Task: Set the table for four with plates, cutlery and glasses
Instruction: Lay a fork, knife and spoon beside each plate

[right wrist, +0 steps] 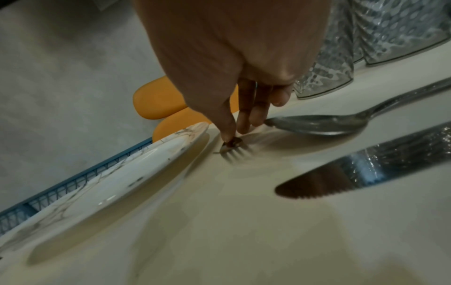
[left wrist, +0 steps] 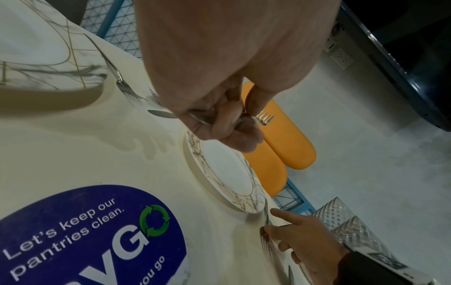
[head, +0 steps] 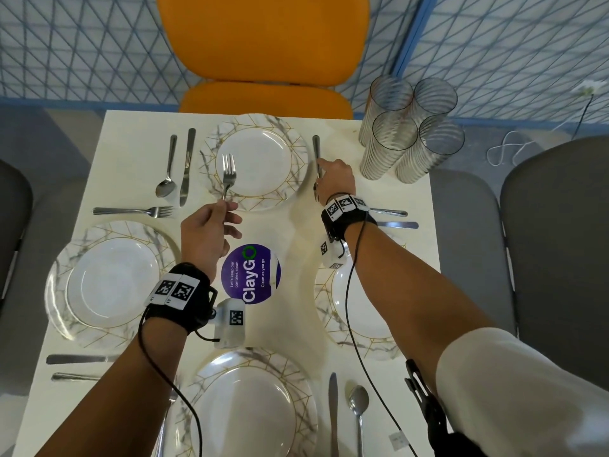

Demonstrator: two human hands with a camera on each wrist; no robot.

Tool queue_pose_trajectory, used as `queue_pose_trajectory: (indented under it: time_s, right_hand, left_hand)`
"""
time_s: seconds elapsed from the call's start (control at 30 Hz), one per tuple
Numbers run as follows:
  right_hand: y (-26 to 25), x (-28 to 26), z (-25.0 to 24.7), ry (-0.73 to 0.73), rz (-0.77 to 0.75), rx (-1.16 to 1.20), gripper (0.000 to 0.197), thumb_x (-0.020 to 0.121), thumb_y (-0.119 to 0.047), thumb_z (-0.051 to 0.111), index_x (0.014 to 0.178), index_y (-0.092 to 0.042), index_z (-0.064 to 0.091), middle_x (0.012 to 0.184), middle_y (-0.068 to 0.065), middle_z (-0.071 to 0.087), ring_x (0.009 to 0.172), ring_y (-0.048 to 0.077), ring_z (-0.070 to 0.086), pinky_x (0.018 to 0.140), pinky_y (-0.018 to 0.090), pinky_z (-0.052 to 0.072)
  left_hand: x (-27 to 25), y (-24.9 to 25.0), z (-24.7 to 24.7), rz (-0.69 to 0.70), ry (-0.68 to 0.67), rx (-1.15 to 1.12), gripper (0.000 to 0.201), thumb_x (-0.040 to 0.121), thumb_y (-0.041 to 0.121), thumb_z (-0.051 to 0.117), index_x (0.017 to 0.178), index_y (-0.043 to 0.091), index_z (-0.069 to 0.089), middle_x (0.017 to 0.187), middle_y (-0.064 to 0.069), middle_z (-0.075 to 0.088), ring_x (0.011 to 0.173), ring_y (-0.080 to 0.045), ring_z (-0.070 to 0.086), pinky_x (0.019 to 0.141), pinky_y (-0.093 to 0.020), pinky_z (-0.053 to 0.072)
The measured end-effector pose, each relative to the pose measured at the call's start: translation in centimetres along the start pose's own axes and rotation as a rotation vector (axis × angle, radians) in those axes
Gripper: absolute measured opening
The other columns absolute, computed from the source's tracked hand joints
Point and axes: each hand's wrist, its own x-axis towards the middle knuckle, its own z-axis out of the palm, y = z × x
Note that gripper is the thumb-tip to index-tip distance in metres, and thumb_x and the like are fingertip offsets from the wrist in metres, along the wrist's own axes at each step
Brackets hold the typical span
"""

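Left hand (head: 211, 232): fingers curled round the handle of smooth steel raised fork (head: 229, 174), tines beyond the fingertips, over round marble-veined far plate (head: 290, 136).
Right hand (head: 334, 179): thumb and fingertips pinch flat fork (head: 317, 150), lying between the plate rim and ribbed glasses (head: 408, 127); bare cream tabletop (head: 290, 225) lies wristward.

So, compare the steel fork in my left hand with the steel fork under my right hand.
The raised steel fork is held by its handle in the left hand; the flat steel fork lies on the white table, pinched by the right hand. The raised fork's tines point toward the orange chair, over the marbled round plate; the flat fork's point toward you, beside its right rim. Both are shiny metal.
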Motion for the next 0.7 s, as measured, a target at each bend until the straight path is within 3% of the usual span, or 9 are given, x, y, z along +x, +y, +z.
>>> queue_pose_trajectory:
  time_s: [0.23, 0.47, 0.57, 0.7]
  right_hand:
    - [-0.5, 0.3, -0.5, 0.0, 0.015, 0.062, 0.032, 0.089, -0.001, 0.06, 0.118, -0.007, 0.069, 0.104, 0.019, 0.068, 0.1, 0.034, 0.063, 0.084, 0.038, 0.057]
    - [-1.0, 0.2, -0.5, 0.005, 0.043, 0.159, 0.039, 0.087, 0.0, 0.063, 0.125, -0.008, 0.065, 0.114, 0.019, 0.066, 0.108, 0.035, 0.061, 0.09, 0.044, 0.056]
    - [-0.9, -0.3, -0.4, 0.073, 0.058, 0.236, 0.043, 0.09, -0.002, 0.062, 0.131, -0.009, 0.059, 0.112, 0.016, 0.067, 0.11, 0.032, 0.059, 0.094, 0.045, 0.053]
    - [-1.1, -2.6, -1.5, 0.144, 0.002, 0.47, 0.029, 0.092, -0.005, 0.057, 0.117, -0.013, 0.068, 0.088, 0.003, 0.07, 0.083, 0.021, 0.066, 0.084, 0.038, 0.057]
  left_hand:
    - [0.0, 0.1, 0.1, -0.003, 0.006, 0.0, 0.027, 0.108, 0.023, 0.051, 0.098, 0.015, 0.074, 0.079, -0.002, 0.07, 0.058, -0.016, 0.06, 0.039, -0.02, 0.028]
    - [0.3, 0.0, 0.0, -0.002, 0.004, 0.004, 0.026, 0.108, 0.022, 0.05, 0.102, 0.013, 0.074, 0.079, -0.002, 0.07, 0.059, -0.016, 0.06, 0.04, -0.02, 0.029]
    - [0.2, 0.1, 0.1, -0.012, -0.022, -0.01, 0.025, 0.106, 0.017, 0.051, 0.102, 0.013, 0.075, 0.081, -0.005, 0.069, 0.062, -0.02, 0.058, 0.041, -0.021, 0.029]
    - [-0.8, 0.3, 1.0, 0.029, -0.106, 0.006, 0.024, 0.106, 0.017, 0.054, 0.105, 0.012, 0.077, 0.09, -0.008, 0.061, 0.071, -0.02, 0.059, 0.046, -0.025, 0.043]
